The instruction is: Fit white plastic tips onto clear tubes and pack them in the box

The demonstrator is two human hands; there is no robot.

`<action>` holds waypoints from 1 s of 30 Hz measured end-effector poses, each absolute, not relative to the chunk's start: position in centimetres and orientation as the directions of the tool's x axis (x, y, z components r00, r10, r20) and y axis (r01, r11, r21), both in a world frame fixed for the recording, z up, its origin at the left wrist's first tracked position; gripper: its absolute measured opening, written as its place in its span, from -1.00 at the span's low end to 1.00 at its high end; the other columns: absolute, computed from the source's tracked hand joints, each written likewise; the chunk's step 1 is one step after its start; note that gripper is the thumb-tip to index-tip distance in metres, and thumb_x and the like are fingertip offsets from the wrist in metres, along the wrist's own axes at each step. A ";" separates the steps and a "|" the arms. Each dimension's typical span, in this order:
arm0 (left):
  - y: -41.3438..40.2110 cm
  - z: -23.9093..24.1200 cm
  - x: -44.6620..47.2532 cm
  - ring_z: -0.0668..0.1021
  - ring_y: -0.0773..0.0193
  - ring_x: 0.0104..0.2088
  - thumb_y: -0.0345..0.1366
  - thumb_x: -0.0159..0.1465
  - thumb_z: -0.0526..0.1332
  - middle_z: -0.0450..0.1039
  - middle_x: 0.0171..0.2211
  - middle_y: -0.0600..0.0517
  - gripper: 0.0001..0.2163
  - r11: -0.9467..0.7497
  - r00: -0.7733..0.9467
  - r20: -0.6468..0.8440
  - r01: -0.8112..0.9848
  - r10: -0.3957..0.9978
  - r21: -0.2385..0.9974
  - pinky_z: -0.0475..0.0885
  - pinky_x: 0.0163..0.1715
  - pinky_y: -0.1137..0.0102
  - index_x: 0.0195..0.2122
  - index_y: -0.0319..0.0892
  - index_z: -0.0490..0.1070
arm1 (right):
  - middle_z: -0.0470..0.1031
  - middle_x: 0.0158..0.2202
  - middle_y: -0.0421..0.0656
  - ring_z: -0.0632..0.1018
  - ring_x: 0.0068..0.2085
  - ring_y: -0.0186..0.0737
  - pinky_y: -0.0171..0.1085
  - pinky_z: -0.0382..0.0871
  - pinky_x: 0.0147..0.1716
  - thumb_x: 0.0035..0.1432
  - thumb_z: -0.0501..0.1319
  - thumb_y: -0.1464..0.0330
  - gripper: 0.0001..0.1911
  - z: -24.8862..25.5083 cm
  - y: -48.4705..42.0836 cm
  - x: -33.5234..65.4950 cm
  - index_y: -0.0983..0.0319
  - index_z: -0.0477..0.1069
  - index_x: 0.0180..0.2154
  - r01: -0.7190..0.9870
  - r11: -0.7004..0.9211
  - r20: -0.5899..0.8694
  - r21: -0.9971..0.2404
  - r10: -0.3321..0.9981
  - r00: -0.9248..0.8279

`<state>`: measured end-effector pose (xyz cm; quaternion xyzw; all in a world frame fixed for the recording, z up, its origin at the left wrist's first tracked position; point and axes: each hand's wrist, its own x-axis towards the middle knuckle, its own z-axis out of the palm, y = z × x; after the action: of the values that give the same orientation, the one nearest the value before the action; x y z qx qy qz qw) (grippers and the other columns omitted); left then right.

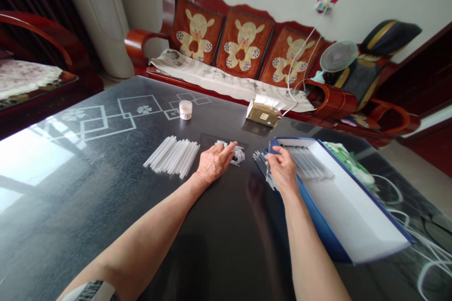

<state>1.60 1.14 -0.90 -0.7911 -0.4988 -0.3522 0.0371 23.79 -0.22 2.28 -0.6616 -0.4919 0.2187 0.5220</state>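
your right hand [283, 169] pinched a slim clear tube [269, 148] beside the blue rectangular box [321, 221]; your left hand [214, 163] lay leftward, grip unclear.

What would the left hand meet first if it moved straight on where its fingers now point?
Past the white pieces beside it, the left hand would probably meet the tissue box first, though one view leaves depth, and so the exact line, unclear.

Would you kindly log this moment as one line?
left hand: at small white pieces | right hand: holding thin tube near blue box | white tubes: laid on table
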 end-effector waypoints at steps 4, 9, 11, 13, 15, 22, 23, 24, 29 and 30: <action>1.1 -0.7 1.5 0.48 0.28 -0.31 -0.23 0.42 -0.07 0.43 -0.37 0.00 -0.66 -0.547 0.301 0.622 0.799 0.723 0.249 0.33 -0.33 0.45 0.11 -0.04 0.37 | 0.54 -0.32 -0.18 0.53 -0.39 -0.33 -0.38 0.32 -0.50 -0.06 0.31 0.21 -0.61 1.7 -1.1 20.9 0.19 0.43 -0.15 -0.165 0.097 0.046 -0.982 0.956 0.289; 1.0 -0.4 1.6 0.49 0.26 -0.33 -0.13 0.40 -0.02 0.43 -0.40 0.02 -0.69 -0.567 0.299 0.671 0.794 0.678 0.220 0.34 -0.35 0.43 0.00 -0.06 0.44 | 0.54 -0.33 -0.23 0.52 -0.34 -0.36 -0.37 0.38 -0.42 -0.12 0.41 0.28 -0.65 0.7 -1.3 18.2 0.15 0.49 -0.21 -0.473 0.092 -0.025 -0.876 0.971 0.236; 1.0 -0.5 1.7 0.50 0.27 -0.36 -0.07 0.39 -0.01 0.44 -0.43 0.04 -0.67 -0.562 0.304 0.658 0.798 0.688 0.218 0.32 -0.41 0.43 0.03 -0.01 0.43 | 0.51 -0.44 -0.24 0.49 -0.43 -0.38 -0.38 0.35 -0.47 -0.05 0.35 0.17 -0.71 0.4 -1.1 17.9 0.20 0.49 -0.30 -0.492 0.108 -0.030 -0.864 0.964 0.265; 0.9 -0.6 1.8 0.51 0.28 -0.37 -0.06 0.39 -0.01 0.44 -0.44 0.05 -0.66 -0.554 0.310 0.634 0.801 0.709 0.228 0.30 -0.44 0.44 0.05 0.00 0.42 | 0.47 -0.52 -0.24 0.46 -0.49 -0.38 -0.38 0.32 -0.52 0.01 0.29 0.10 -0.69 0.1 -0.9 17.8 0.23 0.48 -0.35 -0.482 0.135 -0.007 -0.866 0.960 0.281; 0.9 -0.6 1.8 0.52 0.28 -0.36 -0.08 0.40 -0.01 0.46 -0.43 0.05 -0.67 -0.551 0.318 0.610 0.799 0.725 0.239 0.30 -0.43 0.45 0.02 -0.02 0.44 | 0.45 -0.56 -0.24 0.44 -0.51 -0.38 -0.38 0.30 -0.54 0.03 0.27 0.10 -0.68 0.0 -0.8 17.9 0.24 0.47 -0.37 -0.461 0.160 0.029 -0.873 0.960 0.278; 0.8 -0.6 1.8 0.52 0.27 -0.34 -0.12 0.39 0.02 0.47 -0.39 0.04 -0.72 -0.577 0.355 0.589 0.780 0.726 0.241 0.32 -0.40 0.44 -0.05 -0.04 0.46 | 0.44 -0.57 -0.23 0.43 -0.52 -0.37 -0.36 0.29 -0.55 0.08 0.22 0.13 -0.71 -0.3 -1.0 17.7 0.25 0.46 -0.38 -0.411 0.152 0.067 -0.899 0.974 0.216; 0.8 -0.6 1.9 0.52 0.27 -0.34 -0.12 0.39 0.01 0.47 -0.39 0.04 -0.71 -0.580 0.361 0.585 0.779 0.727 0.240 0.32 -0.40 0.44 -0.05 -0.04 0.46 | 0.44 -0.57 -0.23 0.43 -0.53 -0.37 -0.36 0.30 -0.54 0.08 0.22 0.13 -0.71 -0.4 -1.0 17.7 0.25 0.46 -0.38 -0.401 0.148 0.068 -0.904 0.976 0.208; 0.8 -0.6 1.9 0.52 0.27 -0.34 -0.12 0.39 0.01 0.47 -0.39 0.03 -0.71 -0.581 0.365 0.580 0.777 0.729 0.241 0.33 -0.40 0.44 -0.05 -0.04 0.46 | 0.44 -0.57 -0.23 0.43 -0.53 -0.37 -0.36 0.30 -0.54 0.08 0.22 0.14 -0.71 -0.5 -1.0 17.6 0.25 0.47 -0.37 -0.394 0.144 0.069 -0.908 0.978 0.199; 0.7 -0.6 1.8 0.52 0.27 -0.33 -0.12 0.38 0.01 0.46 -0.39 0.03 -0.70 -0.603 0.408 0.546 0.761 0.732 0.239 0.35 -0.37 0.44 -0.05 -0.05 0.46 | 0.47 -0.54 -0.22 0.44 -0.51 -0.37 -0.37 0.31 -0.52 0.07 0.23 0.16 -0.73 -0.8 -1.0 17.6 0.25 0.48 -0.35 -0.376 0.129 0.069 -0.918 0.983 0.169; 0.7 -0.6 1.8 0.52 0.27 -0.33 -0.12 0.38 0.01 0.46 -0.39 0.03 -0.70 -0.605 0.413 0.540 0.759 0.733 0.240 0.35 -0.37 0.44 -0.04 -0.05 0.46 | 0.47 -0.54 -0.22 0.44 -0.51 -0.37 -0.37 0.31 -0.52 0.07 0.23 0.16 -0.73 -0.8 -1.0 17.6 0.25 0.48 -0.35 -0.370 0.131 0.074 -0.920 0.983 0.166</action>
<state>1.78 0.74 -0.61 -0.8403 -0.4440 -0.3105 0.0210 17.65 -1.01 -0.78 -0.4030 -0.3807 0.5215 0.6486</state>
